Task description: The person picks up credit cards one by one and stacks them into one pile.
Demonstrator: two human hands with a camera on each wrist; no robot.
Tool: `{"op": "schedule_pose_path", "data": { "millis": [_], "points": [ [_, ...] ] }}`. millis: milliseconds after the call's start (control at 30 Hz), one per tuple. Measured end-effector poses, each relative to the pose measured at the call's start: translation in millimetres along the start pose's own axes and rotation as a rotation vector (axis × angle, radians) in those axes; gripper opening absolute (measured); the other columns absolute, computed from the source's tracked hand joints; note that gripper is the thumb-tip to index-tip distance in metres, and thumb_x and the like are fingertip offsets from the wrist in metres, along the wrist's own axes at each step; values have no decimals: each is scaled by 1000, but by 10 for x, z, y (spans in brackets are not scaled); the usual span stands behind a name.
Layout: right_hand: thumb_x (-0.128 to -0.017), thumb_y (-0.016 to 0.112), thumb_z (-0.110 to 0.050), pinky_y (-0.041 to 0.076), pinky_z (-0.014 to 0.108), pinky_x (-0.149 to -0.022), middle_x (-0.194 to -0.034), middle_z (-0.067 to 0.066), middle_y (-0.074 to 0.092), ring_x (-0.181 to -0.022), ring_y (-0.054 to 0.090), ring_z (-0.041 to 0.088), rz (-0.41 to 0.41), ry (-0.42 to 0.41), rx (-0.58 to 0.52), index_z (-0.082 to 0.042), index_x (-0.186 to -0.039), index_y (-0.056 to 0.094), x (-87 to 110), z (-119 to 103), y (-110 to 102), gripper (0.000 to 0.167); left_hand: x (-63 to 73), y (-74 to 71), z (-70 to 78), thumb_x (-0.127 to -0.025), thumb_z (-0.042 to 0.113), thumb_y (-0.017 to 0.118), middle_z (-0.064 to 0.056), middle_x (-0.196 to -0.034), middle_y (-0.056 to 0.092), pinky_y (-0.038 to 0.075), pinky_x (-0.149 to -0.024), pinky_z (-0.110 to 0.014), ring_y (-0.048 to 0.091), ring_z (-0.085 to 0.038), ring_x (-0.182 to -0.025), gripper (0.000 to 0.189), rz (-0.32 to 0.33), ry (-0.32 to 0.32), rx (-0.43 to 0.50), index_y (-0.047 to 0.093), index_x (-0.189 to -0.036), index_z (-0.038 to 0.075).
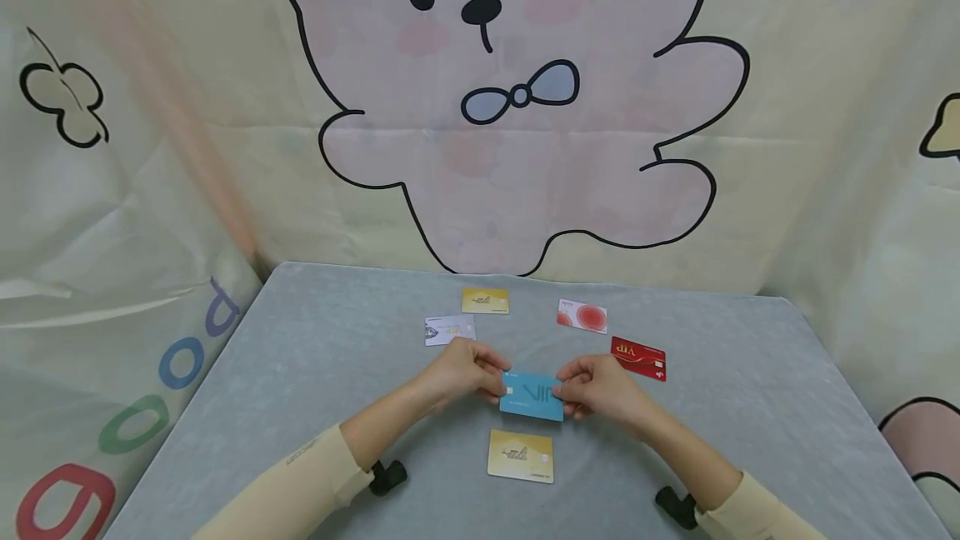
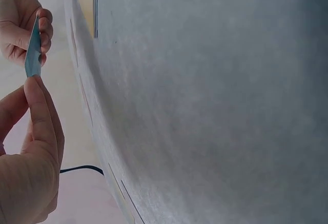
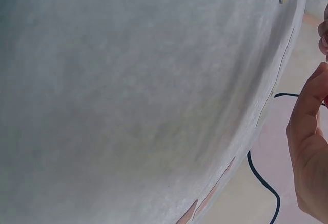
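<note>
A blue VIP card (image 1: pixel 529 397) is held up over the table between both hands. My left hand (image 1: pixel 467 371) pinches its left edge between thumb and fingers, and my right hand (image 1: pixel 598 390) pinches the right edge. In the left wrist view the card (image 2: pixel 33 52) appears nearly edge-on, raised off the cloth, with the left hand (image 2: pixel 36 147) at its near end. Only part of the right hand (image 3: pixel 310 147) shows at the border of the right wrist view, where the card is out of sight. Just in front of the hands lies a gold card (image 1: pixel 520 457).
Behind the hands, a smaller gold card (image 1: pixel 485 301), a pale silver card (image 1: pixel 448 329), a white card with a red circle (image 1: pixel 582 317) and a red VIP card (image 1: pixel 639 358) lie on the grey cloth-covered table (image 1: pixel 337 340). A printed curtain (image 1: pixel 600 190) hangs at the back.
</note>
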State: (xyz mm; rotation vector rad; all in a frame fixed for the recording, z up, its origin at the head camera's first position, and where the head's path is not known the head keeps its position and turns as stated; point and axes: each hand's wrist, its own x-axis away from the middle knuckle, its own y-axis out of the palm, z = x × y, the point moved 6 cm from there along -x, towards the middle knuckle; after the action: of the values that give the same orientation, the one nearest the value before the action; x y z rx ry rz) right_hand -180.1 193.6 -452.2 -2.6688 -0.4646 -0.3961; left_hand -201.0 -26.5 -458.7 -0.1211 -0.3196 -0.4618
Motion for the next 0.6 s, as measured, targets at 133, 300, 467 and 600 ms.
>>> {"op": "schedule_pose_path", "data": {
  "millis": [133,300,467,600],
  "points": [
    [-95,78,-13,62,33,-66,-77,11,71,-66,69,20,-9,2,20,6,-108,68,27,2,37,26,41,7,-25,-83,-11,79,-9,-79,66,64,-72,-38,68,-16,-65,24,-7,-10,3,74,-106,-6],
    [-94,79,-13,62,34,-65,-77,12,72,-66,69,21,-38,-3,33,7,-108,66,69,-6,79,27,70,15,-59,-82,-12,79,-8,-78,65,64,-69,-37,67,-15,-64,24,-10,-5,8,74,-106,-7],
    [-94,79,-12,62,34,-65,-77,12,71,-66,70,23,-65,-11,27,6,-106,66,84,-6,114,25,112,25,-69,-82,-13,79,-9,-77,66,63,-67,-36,68,-15,-62,24,-11,-1,5,74,-105,-7],
    [-94,79,-14,62,34,-65,-75,13,71,-65,70,24,-83,-22,44,4,-103,68,103,2,141,23,156,37,-77,-82,-14,78,-9,-76,67,64,-67,-36,67,-15,-62,23,-16,-22,2,75,-103,-7]
  ]
}}
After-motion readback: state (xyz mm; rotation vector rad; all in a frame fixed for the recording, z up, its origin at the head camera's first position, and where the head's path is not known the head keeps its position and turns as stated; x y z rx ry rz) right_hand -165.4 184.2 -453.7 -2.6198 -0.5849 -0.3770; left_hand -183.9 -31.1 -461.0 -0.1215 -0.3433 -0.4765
